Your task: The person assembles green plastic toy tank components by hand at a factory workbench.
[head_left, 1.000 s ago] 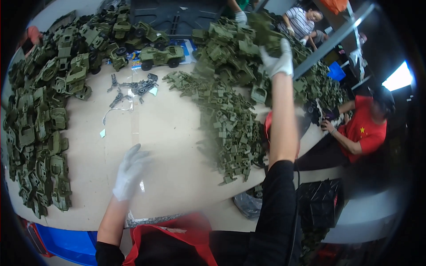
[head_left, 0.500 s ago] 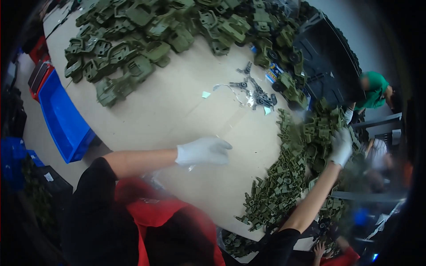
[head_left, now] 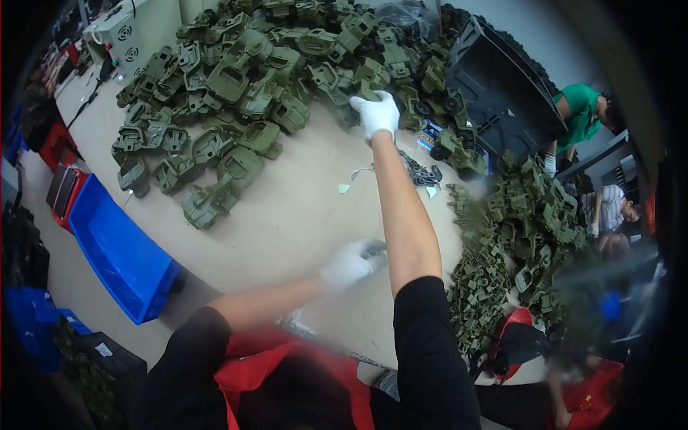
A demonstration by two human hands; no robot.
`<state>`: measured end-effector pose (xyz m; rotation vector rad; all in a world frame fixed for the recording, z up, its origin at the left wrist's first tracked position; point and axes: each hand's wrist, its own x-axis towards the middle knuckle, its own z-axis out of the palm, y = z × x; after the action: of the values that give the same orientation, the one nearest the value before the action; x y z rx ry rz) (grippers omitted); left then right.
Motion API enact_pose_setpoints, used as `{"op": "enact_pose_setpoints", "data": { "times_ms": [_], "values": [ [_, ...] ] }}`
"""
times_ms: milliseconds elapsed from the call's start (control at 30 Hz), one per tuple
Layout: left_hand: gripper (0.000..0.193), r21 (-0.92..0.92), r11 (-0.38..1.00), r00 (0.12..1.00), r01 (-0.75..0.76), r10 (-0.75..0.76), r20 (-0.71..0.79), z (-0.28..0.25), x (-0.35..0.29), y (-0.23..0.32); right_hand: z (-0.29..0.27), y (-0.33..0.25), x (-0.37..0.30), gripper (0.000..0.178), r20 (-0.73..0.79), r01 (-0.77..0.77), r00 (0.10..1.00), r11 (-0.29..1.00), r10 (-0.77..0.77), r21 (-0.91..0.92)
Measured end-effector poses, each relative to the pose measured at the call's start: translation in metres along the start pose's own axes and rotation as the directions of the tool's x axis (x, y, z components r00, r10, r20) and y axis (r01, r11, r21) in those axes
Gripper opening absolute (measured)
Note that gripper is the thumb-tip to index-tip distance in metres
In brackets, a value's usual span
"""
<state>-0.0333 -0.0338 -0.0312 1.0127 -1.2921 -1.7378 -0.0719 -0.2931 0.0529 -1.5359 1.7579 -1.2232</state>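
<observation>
My right hand (head_left: 377, 116), in a white glove, is stretched far across the table to the pile of green plastic toy vehicle bodies (head_left: 247, 79). Its fingers are curled at the near edge of one green toy vehicle body (head_left: 370, 87); the palm side is hidden. My left hand (head_left: 351, 265), also gloved in white, hovers over the near middle of the table and is smeared by motion. Something dark grey shows at its fingertips, too blurred to name. Beyond the right forearm lie small dark parts (head_left: 421, 172), partly covered by the arm.
Smaller green parts (head_left: 487, 287) are heaped along the right side. A black crate (head_left: 502, 93) stands tilted at the far right, a blue bin (head_left: 122, 251) at the left. A person in green (head_left: 579, 115) and one in red (head_left: 591, 394) are to the right.
My right hand has left the heap on the right and swung across to the far pile of vehicle bodies. The left hand has shifted slightly right. The view has tilted toward the far side.
</observation>
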Motion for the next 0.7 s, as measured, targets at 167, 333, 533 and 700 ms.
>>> {"op": "enact_pose_setpoints", "data": {
  "times_ms": [167, 333, 533, 700],
  "values": [
    [0.058, -0.379, 0.891, 0.880, -0.249, 0.045, -0.472, -0.050, 0.028, 0.005, -0.065, 0.021, -0.098, 0.052, -0.076, 0.350, 0.923, 0.907, -0.376, -0.235],
    [0.098, -0.604, 0.733, 0.950, -0.312, 0.235, -0.206, -0.054, 0.023, 0.032, -0.120, 0.025, -0.234, 0.058, 0.173, 0.408, 0.912, 0.865, -0.372, -0.293],
    [0.100, -0.148, 0.972, 0.977, -0.183, 0.163, -0.140, -0.024, 0.014, 0.023, -0.140, 0.027, -0.263, 0.067, 0.178, -0.279, 0.954, 0.935, 0.243, 0.218],
    [0.106, -0.160, 0.981, 0.977, -0.111, 0.137, 0.160, -0.025, 0.007, 0.021, -0.150, 0.071, -0.273, 0.065, 0.144, -0.233, 0.970, 0.911, 0.195, 0.339]
  ]
}}
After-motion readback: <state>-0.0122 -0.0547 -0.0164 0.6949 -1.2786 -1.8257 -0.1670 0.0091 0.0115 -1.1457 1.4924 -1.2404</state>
